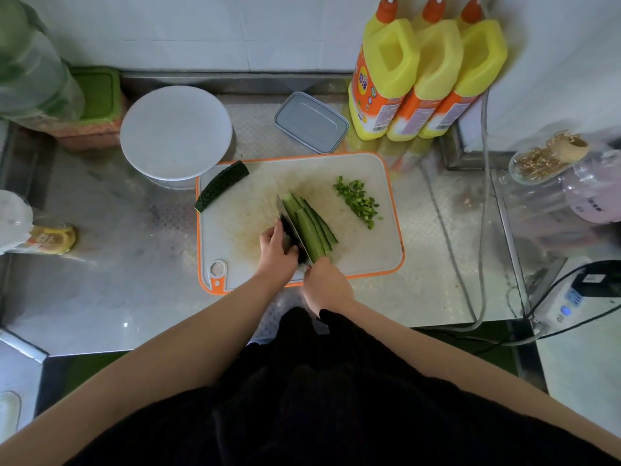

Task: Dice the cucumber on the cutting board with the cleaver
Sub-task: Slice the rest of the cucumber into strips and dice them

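Note:
A white cutting board (369, 250) with an orange rim lies on the steel counter. Several long cucumber strips (311, 227) lie side by side at its middle. The cleaver (291, 230) stands on edge against their left side, blade running away from me. My right hand (326, 285) grips the cleaver's handle at the board's near edge. My left hand (277, 248) sits against the blade's left face with bent fingers; what is under them is hidden. A pile of diced cucumber (358, 201) lies to the right. An uncut cucumber half (221, 186) rests on the board's far left corner.
A white bowl (174, 132) stands behind the board's left corner, a grey lidded box (311, 122) behind its middle. Three yellow bottles (426, 72) line the back wall. Cables (450, 243) and a power strip (564, 297) lie right; a jar (541, 163) stands there too.

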